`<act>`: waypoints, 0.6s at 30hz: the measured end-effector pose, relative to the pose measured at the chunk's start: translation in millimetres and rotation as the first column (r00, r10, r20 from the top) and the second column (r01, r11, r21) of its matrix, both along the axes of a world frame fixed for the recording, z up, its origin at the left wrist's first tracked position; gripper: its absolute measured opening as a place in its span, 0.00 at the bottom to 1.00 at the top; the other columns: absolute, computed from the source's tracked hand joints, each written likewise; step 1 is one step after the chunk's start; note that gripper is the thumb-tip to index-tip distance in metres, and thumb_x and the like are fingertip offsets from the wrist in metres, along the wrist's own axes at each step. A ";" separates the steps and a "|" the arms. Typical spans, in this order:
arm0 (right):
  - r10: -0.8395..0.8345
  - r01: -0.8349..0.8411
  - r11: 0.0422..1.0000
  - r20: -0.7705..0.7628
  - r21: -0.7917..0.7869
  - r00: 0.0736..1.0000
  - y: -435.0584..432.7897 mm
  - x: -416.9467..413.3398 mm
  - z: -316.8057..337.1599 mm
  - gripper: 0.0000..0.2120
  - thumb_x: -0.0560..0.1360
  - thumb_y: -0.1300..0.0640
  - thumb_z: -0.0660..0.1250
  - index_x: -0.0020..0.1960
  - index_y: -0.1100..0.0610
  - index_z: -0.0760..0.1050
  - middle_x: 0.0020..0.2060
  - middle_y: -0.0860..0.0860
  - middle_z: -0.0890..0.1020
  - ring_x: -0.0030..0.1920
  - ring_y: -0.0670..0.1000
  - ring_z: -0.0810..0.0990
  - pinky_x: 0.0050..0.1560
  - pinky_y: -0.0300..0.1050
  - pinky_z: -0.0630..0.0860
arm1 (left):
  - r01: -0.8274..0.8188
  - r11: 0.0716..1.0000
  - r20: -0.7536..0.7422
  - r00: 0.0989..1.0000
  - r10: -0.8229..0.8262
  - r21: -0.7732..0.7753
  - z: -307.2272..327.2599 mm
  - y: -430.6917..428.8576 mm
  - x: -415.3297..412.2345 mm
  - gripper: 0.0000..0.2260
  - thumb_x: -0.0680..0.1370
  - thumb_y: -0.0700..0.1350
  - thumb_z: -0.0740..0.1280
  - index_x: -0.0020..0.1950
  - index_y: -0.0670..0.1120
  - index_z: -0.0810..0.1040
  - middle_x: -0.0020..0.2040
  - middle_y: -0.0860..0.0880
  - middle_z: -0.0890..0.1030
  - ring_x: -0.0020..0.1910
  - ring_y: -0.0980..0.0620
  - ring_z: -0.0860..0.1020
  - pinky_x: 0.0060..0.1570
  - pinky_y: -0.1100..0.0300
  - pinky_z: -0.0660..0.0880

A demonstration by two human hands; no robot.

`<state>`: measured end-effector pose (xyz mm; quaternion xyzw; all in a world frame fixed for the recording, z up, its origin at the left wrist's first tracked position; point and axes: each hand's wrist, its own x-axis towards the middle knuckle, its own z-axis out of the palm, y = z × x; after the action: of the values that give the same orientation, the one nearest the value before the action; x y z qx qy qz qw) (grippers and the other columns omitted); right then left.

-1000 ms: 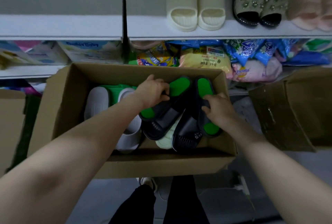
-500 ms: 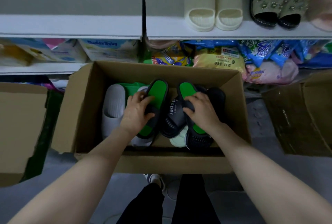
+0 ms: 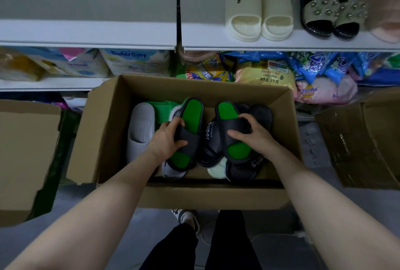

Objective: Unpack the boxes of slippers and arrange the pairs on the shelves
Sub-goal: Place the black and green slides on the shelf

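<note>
Left hand (image 3: 166, 139) wraps the strap of 1 black rubber slide with green insole (image 3: 191, 118); right hand (image 3: 253, 137) wraps its twin (image 3: 229, 111) at 3 o'clock. Both inside the brown cardboard box (image 3: 207, 90); white shelf (image 3: 216, 40) at 12. Risk: straps snag the piled slippers (image 3: 242, 172) underneath, dragging them out.

"Super" runs in white up the strap of a black slipper (image 3: 208, 132), and the smaller line beside it looks like "Air shoes". To its right, a second black slipper (image 3: 256, 162) carries the same print, cut off at "Sup". Behind them, a white pack (image 3: 134, 62) reads "DaddyBaby" in blue. The yellow bag (image 3: 266, 75) says "5千克". The blue bags (image 3: 320, 62) flash a big "4". The tag on the cream slipper (image 3: 240, 3) is too small to read.
</note>
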<state>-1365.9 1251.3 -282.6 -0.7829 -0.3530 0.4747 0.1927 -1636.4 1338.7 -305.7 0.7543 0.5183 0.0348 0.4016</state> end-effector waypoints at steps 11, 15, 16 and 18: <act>0.180 -0.185 0.961 0.042 0.205 0.983 3.1 -17.6 44.0 0.20 0.70 0.46 0.77 0.55 0.38 0.69 0.55 0.45 0.78 0.54 0.52 0.80 0.54 0.54 0.78 | -0.118 0.893 0.566 0.736 0.372 -0.433 23.9 1.7 -42.4 0.19 0.72 0.30 0.71 0.49 0.48 0.67 0.52 0.49 0.75 0.49 0.48 0.77 0.41 0.57 0.80; 0.194 -0.198 0.941 0.042 0.275 0.980 23.6 -29.4 66.1 0.26 0.64 0.37 0.75 0.57 0.37 0.68 0.57 0.47 0.79 0.56 0.56 0.80 0.56 0.64 0.78 | -0.154 0.896 0.585 0.708 0.394 -0.417 48.4 15.5 -46.7 0.17 0.74 0.31 0.70 0.50 0.50 0.68 0.54 0.49 0.75 0.50 0.48 0.78 0.41 0.50 0.79; 0.193 -0.201 0.935 0.055 0.292 0.980 29.7 -30.9 68.8 0.26 0.64 0.36 0.75 0.57 0.37 0.68 0.56 0.47 0.80 0.55 0.56 0.81 0.56 0.64 0.78 | -0.166 0.899 0.589 0.704 0.396 -0.405 54.6 20.1 -46.4 0.17 0.74 0.32 0.70 0.50 0.50 0.68 0.54 0.48 0.75 0.49 0.48 0.78 0.39 0.52 0.80; 0.191 -0.204 0.920 0.071 0.334 0.979 41.8 -32.2 74.3 0.26 0.63 0.37 0.75 0.57 0.38 0.68 0.55 0.47 0.80 0.53 0.56 0.82 0.55 0.64 0.78 | -0.198 0.904 0.598 0.693 0.403 -0.380 64.6 30.7 -44.7 0.17 0.74 0.32 0.70 0.50 0.50 0.68 0.52 0.48 0.75 0.45 0.50 0.78 0.35 0.57 0.79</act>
<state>-1398.1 1293.2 -208.3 -0.7069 -0.5101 0.4091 0.2695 -1681.1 1369.4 -241.0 0.5293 0.4579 0.2915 0.6521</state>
